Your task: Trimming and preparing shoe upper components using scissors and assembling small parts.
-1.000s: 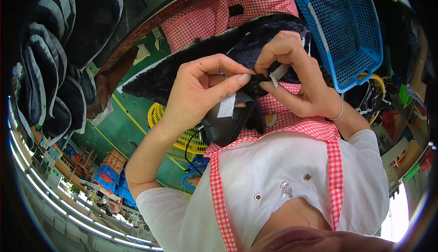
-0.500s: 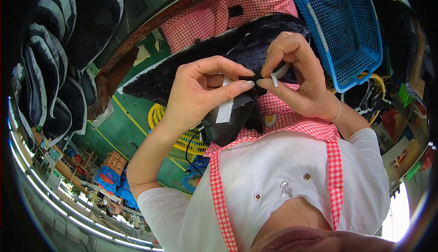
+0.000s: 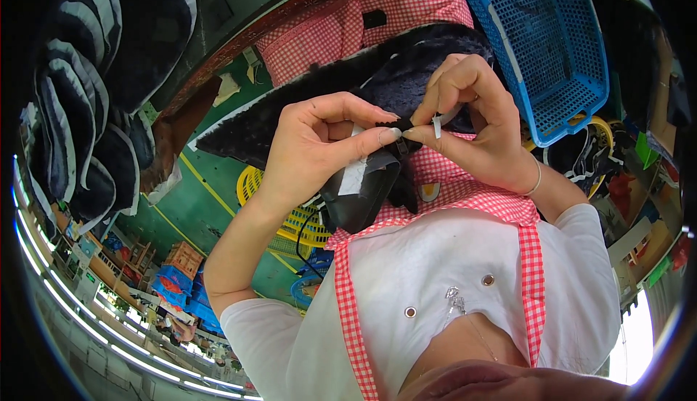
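Note:
My left hand (image 3: 319,136) is closed in a pinch, thumb against fingertips, on the left end of a narrow black toothed strip (image 3: 401,124), which looks like zipper tape. On the strip's right end, the thumb and forefinger of my right hand (image 3: 468,121) also pinch, nearly touching my left fingertips. A small white tab (image 3: 437,125) stands out at the right fingers; whether it is stuck to them or held, I cannot tell. Black plush fabric (image 3: 290,114) with a white edge lies across my lap behind both hands. Under my left hand hangs a smooth black piece (image 3: 363,201) bearing white tape.
An open blue plastic basket (image 3: 534,74) stands to the right. Pale-edged dark fabric pieces (image 3: 72,103) are stacked at the left by the dark table (image 3: 225,9). A yellow basket (image 3: 305,230) sits on the green floor below my left arm. I wear a red checked apron (image 3: 534,285).
My right fingers have shifted slightly left and down, and the white tab stands more upright. Both hands keep their pinch, the left almost still.

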`<state>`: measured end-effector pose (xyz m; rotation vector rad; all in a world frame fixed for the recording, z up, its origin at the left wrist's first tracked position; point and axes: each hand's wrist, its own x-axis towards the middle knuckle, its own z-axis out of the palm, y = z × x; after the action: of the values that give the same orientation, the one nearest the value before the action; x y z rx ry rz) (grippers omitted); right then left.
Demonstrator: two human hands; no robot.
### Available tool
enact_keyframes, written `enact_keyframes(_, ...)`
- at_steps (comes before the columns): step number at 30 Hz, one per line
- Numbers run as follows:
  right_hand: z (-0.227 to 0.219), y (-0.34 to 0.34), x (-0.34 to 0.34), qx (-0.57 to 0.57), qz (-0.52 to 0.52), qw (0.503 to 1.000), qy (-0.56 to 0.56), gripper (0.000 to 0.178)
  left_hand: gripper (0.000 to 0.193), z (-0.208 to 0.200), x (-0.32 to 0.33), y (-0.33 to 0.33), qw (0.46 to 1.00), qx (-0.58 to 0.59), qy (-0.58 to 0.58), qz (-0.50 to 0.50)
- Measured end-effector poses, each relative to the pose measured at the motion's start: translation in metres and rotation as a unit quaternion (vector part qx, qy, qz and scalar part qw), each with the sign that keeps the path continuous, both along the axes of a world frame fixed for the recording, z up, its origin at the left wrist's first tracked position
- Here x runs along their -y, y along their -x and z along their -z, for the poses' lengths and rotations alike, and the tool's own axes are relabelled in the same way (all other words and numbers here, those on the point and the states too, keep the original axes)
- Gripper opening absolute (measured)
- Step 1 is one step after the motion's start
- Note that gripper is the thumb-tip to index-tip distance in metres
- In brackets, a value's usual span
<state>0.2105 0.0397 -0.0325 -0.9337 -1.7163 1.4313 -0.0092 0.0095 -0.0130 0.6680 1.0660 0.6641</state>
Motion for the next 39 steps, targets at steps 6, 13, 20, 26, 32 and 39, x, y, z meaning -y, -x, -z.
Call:
enact_keyframes(6, 0.004, 0.001, 0.008, -0.019, 0.040, 0.998, -0.051, 0.036, 0.017, 0.000, 0.001, -0.001, 1.000, 0.006, -0.011, -0.012)
enact_keyframes(13, 0.007, 0.002, 0.006, -0.007, 0.031, 0.998, -0.057, 0.037, 0.017, 0.001, -0.001, -0.001, 1.000, 0.000, 0.013, -0.007)
enact_keyframes(20, 0.009, 0.000, 0.005, -0.001, 0.028, 0.997, -0.075, 0.040, 0.017, 0.006, -0.001, 0.001, 1.000, 0.008, 0.015, 0.000)
enact_keyframes(26, 0.013, 0.002, 0.005, -0.009, 0.040, 0.993, -0.115, 0.041, 0.017, 0.004, -0.003, 0.003, 0.999, -0.011, 0.038, 0.025)
enact_keyframes(32, 0.012, 0.000, 0.005, -0.002, 0.037, 0.994, -0.103, 0.040, 0.018, 0.003, -0.005, 0.003, 0.999, 0.016, 0.039, 0.010)
enact_keyframes(39, 0.009, 0.000, 0.005, 0.008, 0.034, 0.995, -0.089, 0.039, 0.018, 0.003, -0.004, 0.005, 0.998, 0.032, 0.050, 0.011)
